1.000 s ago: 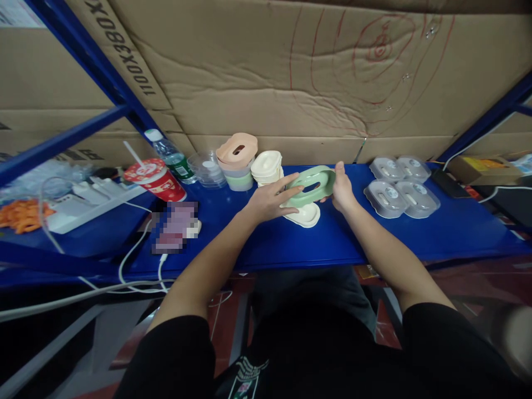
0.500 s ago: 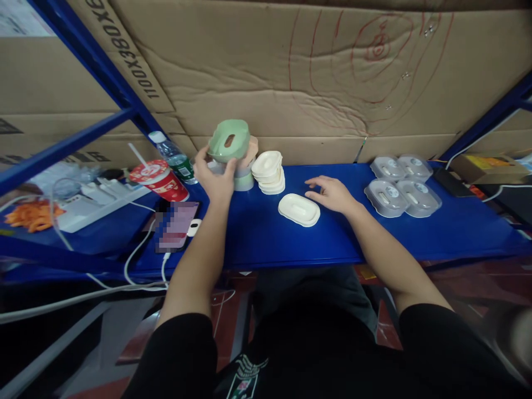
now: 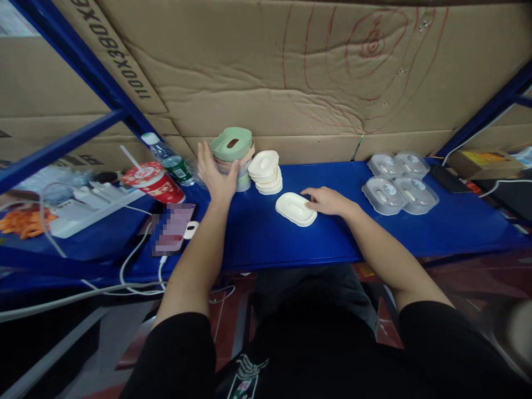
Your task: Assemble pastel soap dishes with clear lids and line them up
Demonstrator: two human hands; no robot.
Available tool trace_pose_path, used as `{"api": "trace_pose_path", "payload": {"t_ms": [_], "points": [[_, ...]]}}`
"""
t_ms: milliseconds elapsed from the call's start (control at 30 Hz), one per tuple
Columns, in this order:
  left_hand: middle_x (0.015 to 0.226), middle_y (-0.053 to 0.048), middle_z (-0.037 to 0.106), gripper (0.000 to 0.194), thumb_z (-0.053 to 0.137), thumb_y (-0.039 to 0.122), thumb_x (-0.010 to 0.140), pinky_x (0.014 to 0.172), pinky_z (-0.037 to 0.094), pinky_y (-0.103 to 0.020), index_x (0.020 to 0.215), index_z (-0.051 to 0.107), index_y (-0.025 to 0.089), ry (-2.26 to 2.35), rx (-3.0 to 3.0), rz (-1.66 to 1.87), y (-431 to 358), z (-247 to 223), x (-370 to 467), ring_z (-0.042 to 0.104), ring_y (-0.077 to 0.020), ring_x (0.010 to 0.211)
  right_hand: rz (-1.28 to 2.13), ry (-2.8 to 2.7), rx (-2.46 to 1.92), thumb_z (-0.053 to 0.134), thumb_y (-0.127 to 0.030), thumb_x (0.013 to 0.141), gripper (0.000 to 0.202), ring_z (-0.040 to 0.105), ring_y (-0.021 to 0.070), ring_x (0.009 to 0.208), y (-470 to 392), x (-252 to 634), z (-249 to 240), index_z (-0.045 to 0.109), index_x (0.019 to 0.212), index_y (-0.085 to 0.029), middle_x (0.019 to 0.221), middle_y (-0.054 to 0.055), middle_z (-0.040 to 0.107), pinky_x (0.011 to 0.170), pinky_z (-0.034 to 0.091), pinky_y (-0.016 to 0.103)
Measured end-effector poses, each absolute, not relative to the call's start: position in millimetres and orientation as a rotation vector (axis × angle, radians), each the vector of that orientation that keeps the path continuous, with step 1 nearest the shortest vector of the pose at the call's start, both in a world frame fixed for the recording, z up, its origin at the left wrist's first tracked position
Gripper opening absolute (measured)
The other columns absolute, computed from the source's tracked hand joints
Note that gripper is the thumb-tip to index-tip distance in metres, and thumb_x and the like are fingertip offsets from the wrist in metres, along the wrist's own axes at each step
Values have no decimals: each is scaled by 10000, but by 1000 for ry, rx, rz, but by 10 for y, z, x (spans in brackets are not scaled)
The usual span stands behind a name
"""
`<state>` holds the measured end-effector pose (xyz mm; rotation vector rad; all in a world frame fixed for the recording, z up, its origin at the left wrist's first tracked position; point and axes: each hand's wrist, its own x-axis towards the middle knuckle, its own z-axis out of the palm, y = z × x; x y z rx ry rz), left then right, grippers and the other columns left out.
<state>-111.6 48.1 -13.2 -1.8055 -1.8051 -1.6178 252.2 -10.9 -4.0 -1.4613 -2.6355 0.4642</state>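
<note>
A pale green plastic piece (image 3: pixel 242 145) with an oval slot rests on top of a stack of similar pieces, with a pinkish one (image 3: pixel 247 158) just below it. Beside the stack's near left side is my left hand (image 3: pixel 218 176), its fingers and thumb spread apart. My right hand (image 3: pixel 331 200) grips the right edge of a cream oval tray (image 3: pixel 294 208), which lies on the blue table; the thumb is partly hidden. Between the two hands, farther back, stands a pile of cream pieces (image 3: pixel 266 174).
On the right sit several clear lidded boxes (image 3: pixel 399 185). To the left are a phone (image 3: pixel 177 227), a red cup with straw (image 3: pixel 160 183), a water bottle (image 3: pixel 172 163), a power strip (image 3: pixel 89 216) and cables. Behind the blue table (image 3: pixel 266 244) stands a cardboard wall (image 3: pixel 233 72).
The green piece, held in my left hand before, now sits on the stack, and the left fingers have spread. My right hand has moved left and down onto the cream tray's edge.
</note>
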Motion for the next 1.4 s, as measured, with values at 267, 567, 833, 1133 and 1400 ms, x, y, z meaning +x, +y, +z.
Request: {"api": "trace_pose_path", "payload": {"t_ms": [267, 567, 833, 1133, 1400], "points": [[1107, -130, 781, 546, 657, 540, 997, 1039, 562, -494, 1398, 669, 170, -1345, -2016, -1585, 228, -209, -752, 747, -295, 1071, 365, -2343, -1513, 632, -252, 886, 618, 758, 260, 914, -116, 2518, 4, 678, 1503, -234, 989, 43, 839, 749, 495, 334], [832, -46, 815, 418, 738, 476, 1028, 748, 543, -329, 1356, 765, 217, -1058, -2752, -782, -154, -312, 8, 778, -222, 795, 290, -1878, -1527, 621, -242, 863, 343, 771, 254, 837, -110, 2392, -126, 864, 1106, -249, 913, 33, 847, 822, 569, 382], [1169, -113, 842, 384, 676, 436, 1074, 857, 585, -341, 1382, 756, 221, -1266, -2606, -913, 35, -238, -235, 804, -262, 1016, 219, -1949, -1219, 549, -217, 933, 402, 767, 221, 850, -111, 2394, -157, 818, 1232, -230, 1012, 42, 844, 887, 605, 383], [984, -103, 826, 508, 583, 382, 1081, 978, 571, -416, 1532, 648, 159, -1927, -2286, -1176, 384, -304, -611, 787, -316, 1048, 209, -2078, -1158, 564, -350, 1018, 387, 738, 203, 786, -150, 2392, -143, 761, 1330, -231, 1083, 65, 821, 857, 619, 381], [879, -63, 805, 613, 603, 334, 1021, 947, 569, -371, 1604, 580, 144, -1973, -2265, -1251, 367, -310, -605, 769, -264, 963, -173, -1896, -1743, 572, -561, 1032, 538, 711, 428, 1234, -152, 2833, 218, 733, 1384, -187, 1273, 185, 801, 1150, 458, 654]]}}
